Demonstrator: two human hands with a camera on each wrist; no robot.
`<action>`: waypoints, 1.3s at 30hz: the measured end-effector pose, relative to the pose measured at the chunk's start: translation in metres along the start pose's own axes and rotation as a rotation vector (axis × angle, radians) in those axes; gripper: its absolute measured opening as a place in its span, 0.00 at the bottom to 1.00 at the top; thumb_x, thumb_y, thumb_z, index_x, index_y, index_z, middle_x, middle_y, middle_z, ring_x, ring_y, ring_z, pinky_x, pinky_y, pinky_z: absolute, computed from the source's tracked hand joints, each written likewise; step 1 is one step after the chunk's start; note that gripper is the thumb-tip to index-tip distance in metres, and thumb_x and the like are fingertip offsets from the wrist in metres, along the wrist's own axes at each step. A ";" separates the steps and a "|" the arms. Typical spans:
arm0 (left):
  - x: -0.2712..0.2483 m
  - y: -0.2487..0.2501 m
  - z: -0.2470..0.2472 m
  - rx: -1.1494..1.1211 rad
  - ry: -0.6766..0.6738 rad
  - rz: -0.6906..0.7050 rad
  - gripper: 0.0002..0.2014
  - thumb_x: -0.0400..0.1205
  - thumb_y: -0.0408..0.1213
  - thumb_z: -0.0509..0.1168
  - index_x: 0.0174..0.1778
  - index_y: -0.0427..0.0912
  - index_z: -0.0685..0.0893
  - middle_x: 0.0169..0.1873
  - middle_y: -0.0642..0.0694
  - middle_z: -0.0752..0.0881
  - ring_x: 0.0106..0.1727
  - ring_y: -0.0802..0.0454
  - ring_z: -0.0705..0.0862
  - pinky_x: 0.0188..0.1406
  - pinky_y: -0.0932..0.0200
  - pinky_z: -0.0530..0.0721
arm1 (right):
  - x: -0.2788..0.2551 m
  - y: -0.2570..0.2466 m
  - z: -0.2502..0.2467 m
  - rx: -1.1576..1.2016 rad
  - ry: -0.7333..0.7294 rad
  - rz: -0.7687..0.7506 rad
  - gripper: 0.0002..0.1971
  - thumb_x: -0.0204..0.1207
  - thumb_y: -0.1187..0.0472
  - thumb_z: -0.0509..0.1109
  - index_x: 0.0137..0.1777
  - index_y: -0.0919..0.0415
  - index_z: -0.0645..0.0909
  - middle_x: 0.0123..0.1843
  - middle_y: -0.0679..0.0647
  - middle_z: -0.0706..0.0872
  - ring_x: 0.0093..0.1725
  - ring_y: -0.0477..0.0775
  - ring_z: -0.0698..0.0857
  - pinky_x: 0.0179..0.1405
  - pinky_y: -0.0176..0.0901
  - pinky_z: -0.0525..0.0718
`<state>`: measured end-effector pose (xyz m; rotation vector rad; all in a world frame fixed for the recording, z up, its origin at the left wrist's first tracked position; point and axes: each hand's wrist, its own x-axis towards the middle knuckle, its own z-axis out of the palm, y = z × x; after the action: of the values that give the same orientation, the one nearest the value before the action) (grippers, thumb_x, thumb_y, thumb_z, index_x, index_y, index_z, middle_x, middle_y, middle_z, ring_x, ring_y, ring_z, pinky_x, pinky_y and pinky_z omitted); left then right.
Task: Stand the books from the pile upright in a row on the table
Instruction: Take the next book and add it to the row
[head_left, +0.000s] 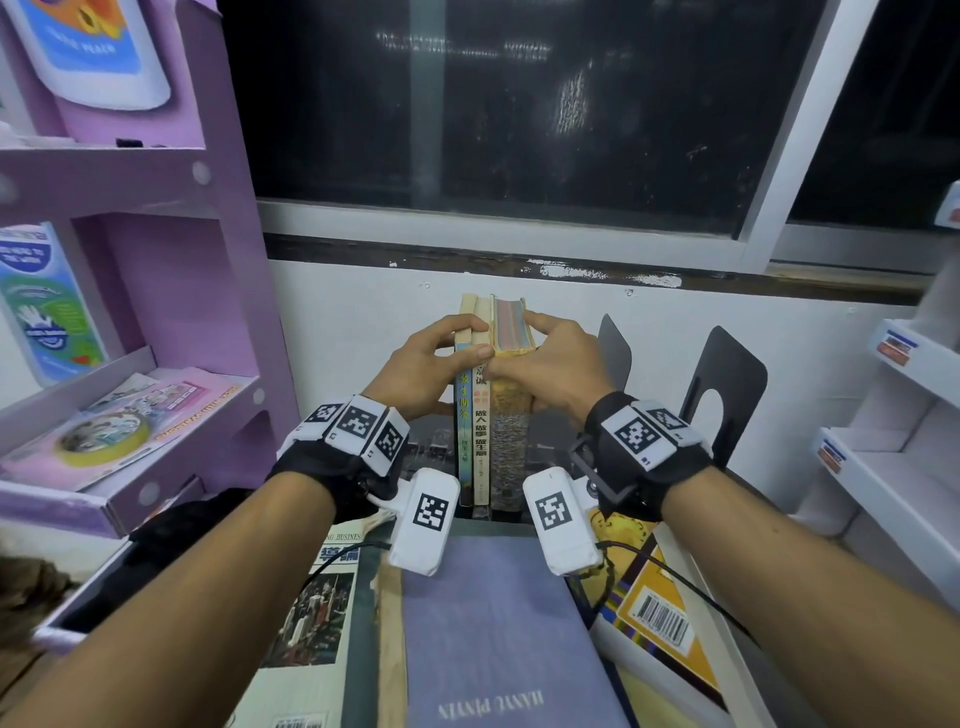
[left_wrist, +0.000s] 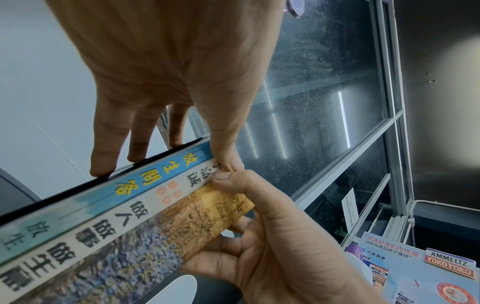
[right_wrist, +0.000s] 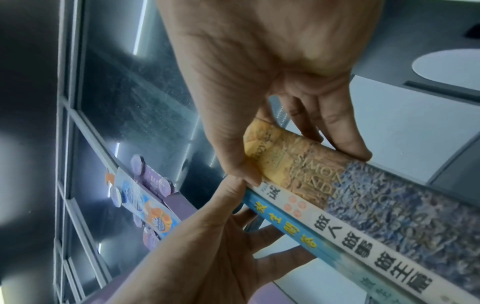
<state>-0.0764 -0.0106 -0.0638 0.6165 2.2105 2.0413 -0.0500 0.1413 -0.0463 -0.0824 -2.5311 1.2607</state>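
Three books stand upright against the wall: a thin blue-spined book (head_left: 464, 441), a white-spined book (head_left: 481, 441) and a thick yellow-and-blue book (head_left: 510, 447). My left hand (head_left: 470, 338) holds the two thin books near their top, fingers on the blue book's left cover (left_wrist: 145, 164), thumb (left_wrist: 228, 162) on the white spine. My right hand (head_left: 511, 343) grips the thick book (right_wrist: 324, 174), thumb on its spine and fingers round its right side. The pile lies flat in front, a grey-blue book (head_left: 498, 634) on top.
Two black metal bookends (head_left: 727, 395) stand right of the row. A business book (head_left: 317, 613) and a yellow book with a barcode (head_left: 654, 613) lie in the pile. A purple shelf unit (head_left: 171, 291) is on the left, white shelves (head_left: 893, 467) on the right.
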 end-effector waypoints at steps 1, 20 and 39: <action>0.000 0.000 0.000 0.001 -0.001 -0.001 0.09 0.83 0.38 0.66 0.59 0.50 0.80 0.49 0.50 0.82 0.39 0.51 0.87 0.29 0.58 0.87 | 0.000 0.001 -0.001 0.001 0.003 0.001 0.46 0.57 0.49 0.82 0.78 0.53 0.73 0.61 0.51 0.88 0.57 0.48 0.87 0.53 0.49 0.90; -0.006 0.002 -0.004 -0.019 0.035 -0.010 0.10 0.83 0.38 0.66 0.60 0.46 0.80 0.50 0.48 0.83 0.39 0.51 0.87 0.29 0.57 0.89 | 0.003 0.005 0.001 -0.057 -0.041 -0.062 0.48 0.64 0.45 0.83 0.82 0.53 0.66 0.63 0.55 0.88 0.62 0.50 0.85 0.52 0.32 0.76; -0.006 -0.001 0.001 0.004 0.050 0.013 0.08 0.83 0.39 0.66 0.58 0.49 0.81 0.47 0.47 0.84 0.41 0.50 0.88 0.29 0.57 0.87 | -0.007 0.031 0.012 -0.228 0.017 -0.248 0.41 0.62 0.60 0.86 0.75 0.48 0.72 0.57 0.57 0.89 0.48 0.58 0.89 0.57 0.48 0.86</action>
<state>-0.0708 -0.0120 -0.0666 0.5876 2.2439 2.0817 -0.0493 0.1496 -0.0794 0.1645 -2.5650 0.8725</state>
